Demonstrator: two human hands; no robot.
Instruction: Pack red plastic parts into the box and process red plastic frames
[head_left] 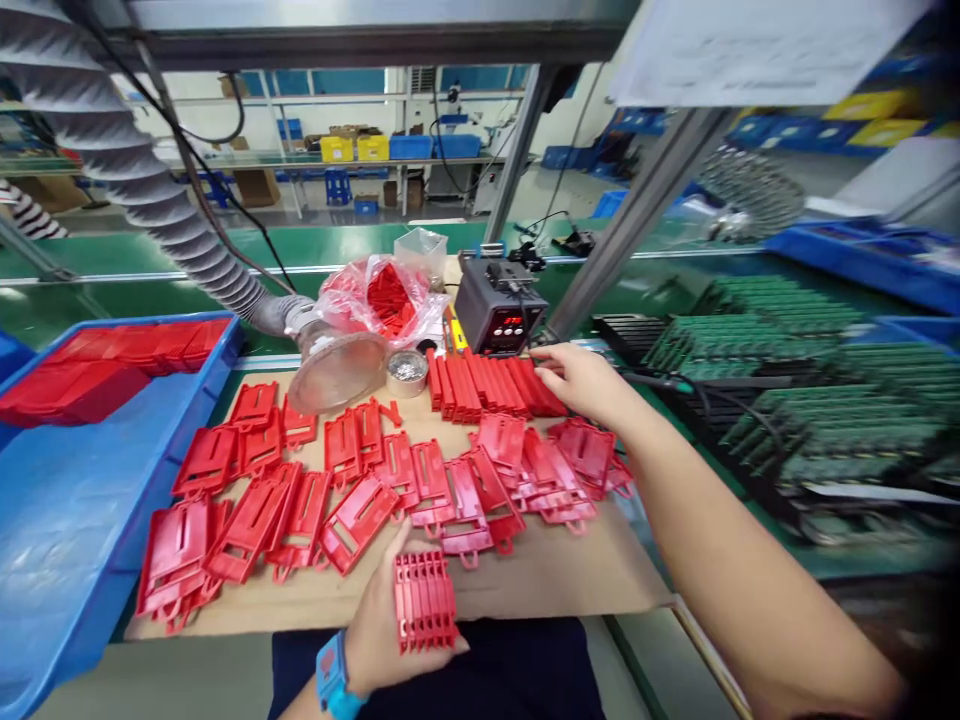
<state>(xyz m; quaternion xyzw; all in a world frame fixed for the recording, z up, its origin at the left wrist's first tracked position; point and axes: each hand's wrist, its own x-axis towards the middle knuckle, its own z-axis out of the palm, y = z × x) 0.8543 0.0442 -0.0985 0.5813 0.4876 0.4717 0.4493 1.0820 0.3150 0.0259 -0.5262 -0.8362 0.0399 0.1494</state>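
My left hand (382,625), with a blue watch at the wrist, is closed around a stack of red plastic frames (424,600) held on edge near the front of the cardboard sheet (570,575). My right hand (581,382) reaches far forward, fingers bent, and touches the right end of a row of red frames standing on edge (487,385). Whether it grips one of them is unclear. Several loose red plastic frames (352,495) lie scattered flat over the cardboard between both hands.
A blue bin (52,520) with red parts stands at the left. A grey flexible hose (150,190) ends in a clear hood (337,368) beside a small tin. A bag of red parts (379,295), a black soldering station (501,310) and racks of green boards (787,400) stand behind and right.
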